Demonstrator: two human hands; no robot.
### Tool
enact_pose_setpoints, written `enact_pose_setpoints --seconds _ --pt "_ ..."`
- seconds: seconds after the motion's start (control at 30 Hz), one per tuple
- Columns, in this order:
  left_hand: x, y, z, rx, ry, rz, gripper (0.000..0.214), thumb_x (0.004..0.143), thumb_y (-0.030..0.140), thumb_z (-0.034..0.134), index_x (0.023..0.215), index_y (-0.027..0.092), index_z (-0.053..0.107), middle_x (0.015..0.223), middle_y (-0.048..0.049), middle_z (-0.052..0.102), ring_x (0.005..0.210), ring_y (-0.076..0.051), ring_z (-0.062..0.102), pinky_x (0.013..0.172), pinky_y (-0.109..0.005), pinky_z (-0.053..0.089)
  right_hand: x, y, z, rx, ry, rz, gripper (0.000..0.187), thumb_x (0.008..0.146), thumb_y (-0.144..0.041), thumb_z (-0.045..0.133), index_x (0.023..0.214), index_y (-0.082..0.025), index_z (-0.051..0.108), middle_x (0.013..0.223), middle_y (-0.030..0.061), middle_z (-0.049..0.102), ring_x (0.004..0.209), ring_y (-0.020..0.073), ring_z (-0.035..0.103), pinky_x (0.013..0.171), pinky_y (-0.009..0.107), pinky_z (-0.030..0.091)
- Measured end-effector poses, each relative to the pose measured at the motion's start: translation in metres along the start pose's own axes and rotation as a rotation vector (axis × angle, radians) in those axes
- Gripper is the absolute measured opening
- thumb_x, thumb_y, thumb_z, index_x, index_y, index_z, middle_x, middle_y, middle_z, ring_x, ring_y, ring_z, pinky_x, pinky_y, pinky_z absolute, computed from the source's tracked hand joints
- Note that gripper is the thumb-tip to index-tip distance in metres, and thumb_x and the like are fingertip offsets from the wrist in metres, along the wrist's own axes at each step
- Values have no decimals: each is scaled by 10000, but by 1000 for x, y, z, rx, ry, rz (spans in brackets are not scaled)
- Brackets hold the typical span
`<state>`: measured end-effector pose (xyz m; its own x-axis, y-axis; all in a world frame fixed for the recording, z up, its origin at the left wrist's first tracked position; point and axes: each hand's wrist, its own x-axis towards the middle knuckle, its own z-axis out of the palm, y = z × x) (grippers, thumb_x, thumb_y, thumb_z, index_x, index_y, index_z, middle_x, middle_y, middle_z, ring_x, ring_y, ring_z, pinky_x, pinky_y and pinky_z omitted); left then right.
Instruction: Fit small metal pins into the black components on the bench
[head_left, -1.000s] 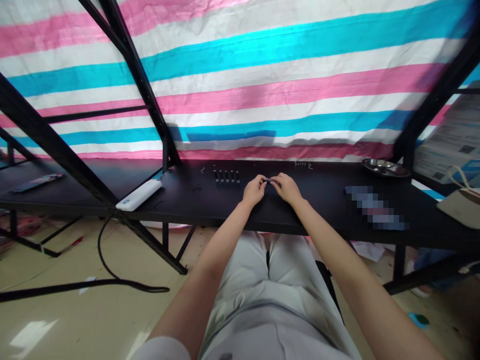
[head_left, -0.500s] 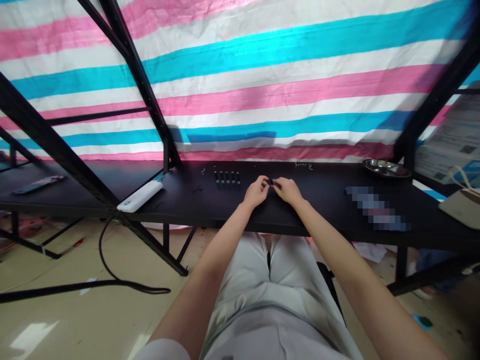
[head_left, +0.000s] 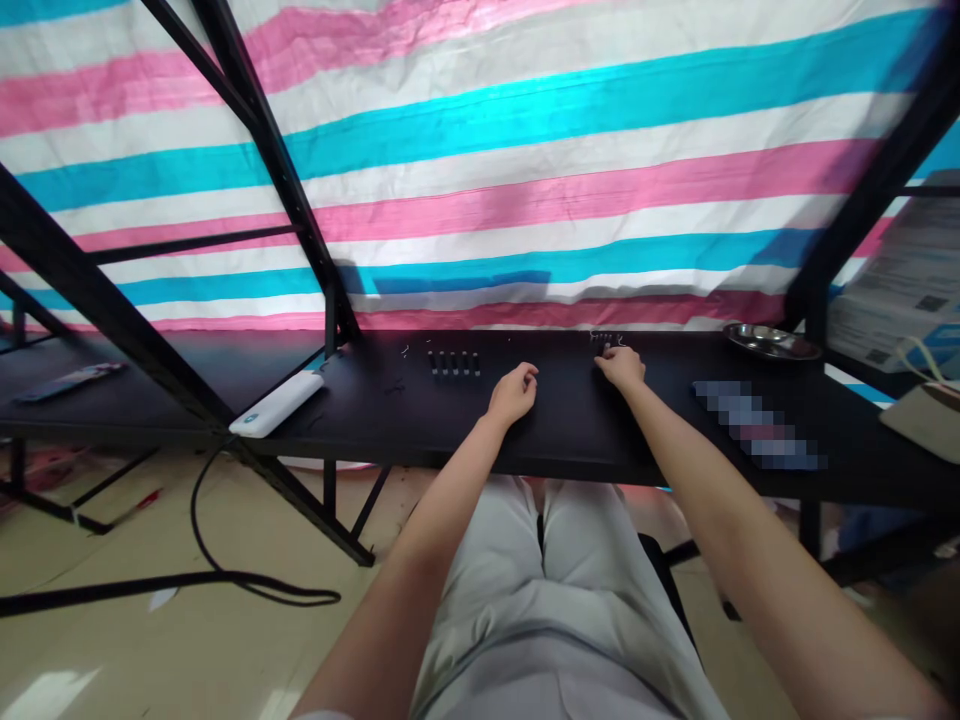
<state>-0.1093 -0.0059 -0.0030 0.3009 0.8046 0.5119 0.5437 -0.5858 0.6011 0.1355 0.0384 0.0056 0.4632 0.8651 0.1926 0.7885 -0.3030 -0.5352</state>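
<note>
Small dark tubes (head_left: 454,362), five in a row, sit on the black table (head_left: 360,410) to the left of our left hand (head_left: 514,394); we cannot tell whether they stand or lie. Half a second ago our hands met around a little dark piece; now they are well apart, and our right hand (head_left: 622,367) has gone over to the small pale bits (head_left: 620,341) near the striped sheet (head_left: 450,217). We take this as a break in the two-handed work, with the right hand now busy at those bits. Its thumb and fingers are drawn close together, pointing down beside them, but we cannot tell whether they pinch one. Our left fingers are curled in, with a narrow gap at most; whether the dark piece is inside them we cannot tell.
</note>
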Motion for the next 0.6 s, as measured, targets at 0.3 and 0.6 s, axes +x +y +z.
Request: enact_pose_setpoints --seconds 0.3,0.6 --pt "0 -3 2 13 -4 -1 217 785 142 489 979 205 563 829 4 618 617 -85 527 657 -209 438 7 8 6 13 -32 35 241 735 -383 617 894 -229 711 981 76 677 1004 240 594 868 363 426" --pt "0 -2 2 8 -5 0 209 782 133 484 968 197 556 804 8 616 606 -83 521 648 -210 437 16 11 2 5 -94 26 172 698 -332 666 801 -197 697 920 93 674 921 218 617 800 330 465"
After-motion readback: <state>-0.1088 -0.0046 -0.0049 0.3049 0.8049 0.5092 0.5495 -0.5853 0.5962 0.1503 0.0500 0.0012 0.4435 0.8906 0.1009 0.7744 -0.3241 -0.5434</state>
